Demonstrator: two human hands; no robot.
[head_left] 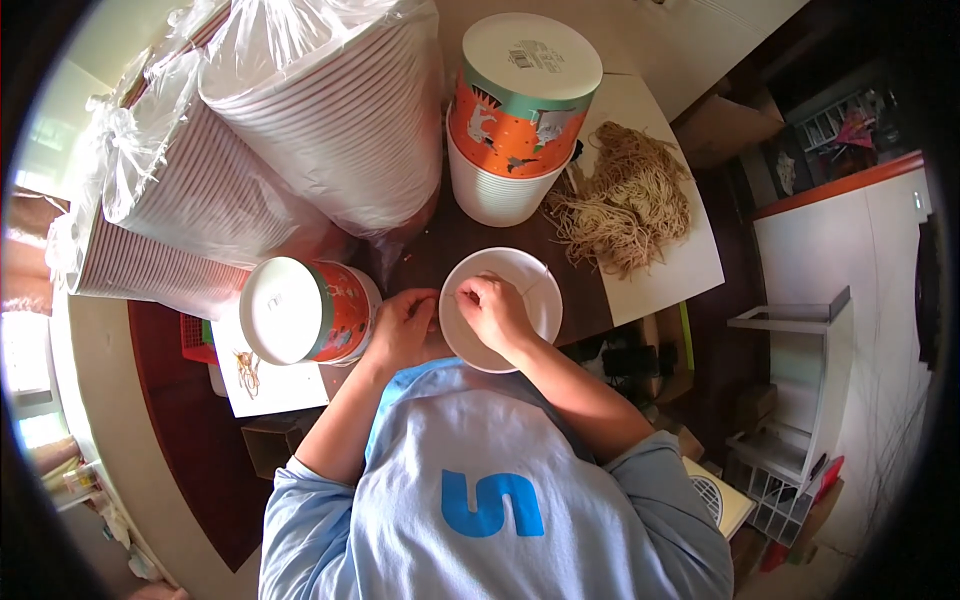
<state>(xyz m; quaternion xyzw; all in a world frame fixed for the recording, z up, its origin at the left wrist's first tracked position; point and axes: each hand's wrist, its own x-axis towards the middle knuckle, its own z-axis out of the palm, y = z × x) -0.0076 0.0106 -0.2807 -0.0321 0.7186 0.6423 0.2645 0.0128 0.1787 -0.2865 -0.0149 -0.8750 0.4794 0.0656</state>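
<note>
In front of me stands a white paper bucket point(543, 312), its opening facing up. A thin light cord point(535, 282) runs at the right part of its inner wall. My right hand point(490, 308) reaches over the bucket with its fingertips pinched together near the left inner wall; what they hold is too small to make out. Just outside the left wall, my left hand point(405, 322) has its fingers curled together, their tips partly hidden. Left of that hand lies an orange printed bucket point(345, 308) on its side, its white base toward the left.
Tall bucket stacks in clear plastic point(330, 115) fill the back left. At the back, an upside-down orange and green bucket point(520, 130) sits on white buckets point(500, 190). Tangled beige cord point(630, 200) lies on a white board point(700, 245). Some strands point(247, 372) rest at left.
</note>
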